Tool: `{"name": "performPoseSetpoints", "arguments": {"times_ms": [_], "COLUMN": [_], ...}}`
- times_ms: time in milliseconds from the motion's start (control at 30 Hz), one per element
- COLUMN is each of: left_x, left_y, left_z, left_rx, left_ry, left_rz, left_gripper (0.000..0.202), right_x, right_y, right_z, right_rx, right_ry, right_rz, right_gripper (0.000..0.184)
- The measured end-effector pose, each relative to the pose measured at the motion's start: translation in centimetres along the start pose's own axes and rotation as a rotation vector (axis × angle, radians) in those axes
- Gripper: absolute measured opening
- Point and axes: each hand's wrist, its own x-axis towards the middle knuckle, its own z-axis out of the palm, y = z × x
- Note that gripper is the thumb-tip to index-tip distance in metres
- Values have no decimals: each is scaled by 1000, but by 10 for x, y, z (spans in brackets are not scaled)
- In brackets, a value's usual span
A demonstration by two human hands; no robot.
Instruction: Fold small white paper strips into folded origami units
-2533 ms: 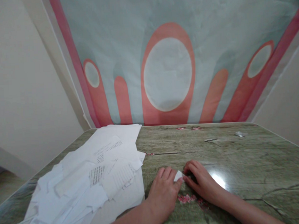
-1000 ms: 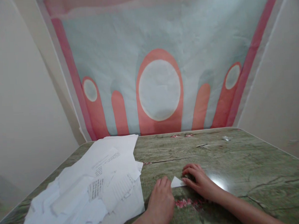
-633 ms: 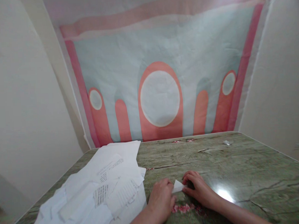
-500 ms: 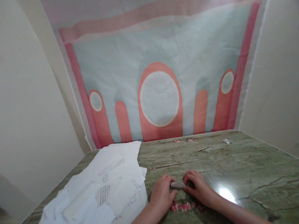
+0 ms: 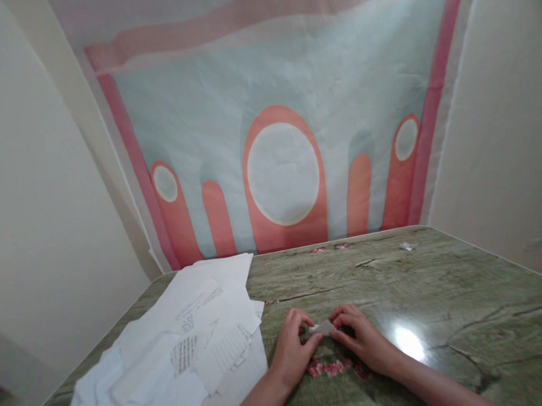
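Note:
A small folded piece of white paper [image 5: 323, 328] is held between my two hands, just over the table near its front. My left hand [image 5: 293, 342] pinches its left end with thumb and fingers. At the right end, my right hand [image 5: 358, 333] grips it the same way, fingers curled. Parts of the paper are covered by the fingertips. To the left of my left hand spreads a heap of white paper sheets [image 5: 170, 354], some torn or printed with text.
The table [image 5: 461, 290] has a green wood-grain top with printed pink flowers [image 5: 327, 368]. A small whitish scrap [image 5: 408, 246] lies near the far right edge. Behind the table hangs a backdrop [image 5: 220, 96] with coral arches.
My left thumb has moved up onto the paper, and more of the paper's face shows between my hands. The camera view has shifted slightly; the paper heap stays as it was.

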Motion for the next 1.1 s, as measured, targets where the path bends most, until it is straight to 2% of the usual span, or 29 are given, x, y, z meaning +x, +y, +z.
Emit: {"name": "performPoseSetpoints", "arguments": {"times_ms": [133, 267, 567, 733, 933, 1100], "left_x": [1, 1, -4, -4, -3, -3], "left_y": [1, 2, 13, 13, 6, 3], "left_z": [-2, -5, -5, -5, -2, 0], "left_rx": [-5, -19, -35, -16, -65, -108], "left_ry": [3, -13, -36, -15, 0, 10], "left_rz": [25, 45, 93, 89, 111, 123], "left_gripper": [5, 12, 9, 8, 5, 5], "right_x": [0, 0, -1, -2, -4, -3], "right_y": [-3, -5, -6, -10, -11, -6], "right_z": [-2, -3, 0, -1, -2, 2], "right_rx": [53, 81, 126, 131, 90, 62], "right_ry": [26, 18, 52, 148, 79, 99], "right_rz": [-19, -31, -53, -76, -118, -116], "right_gripper": [20, 18, 1, 11, 11, 11]}}
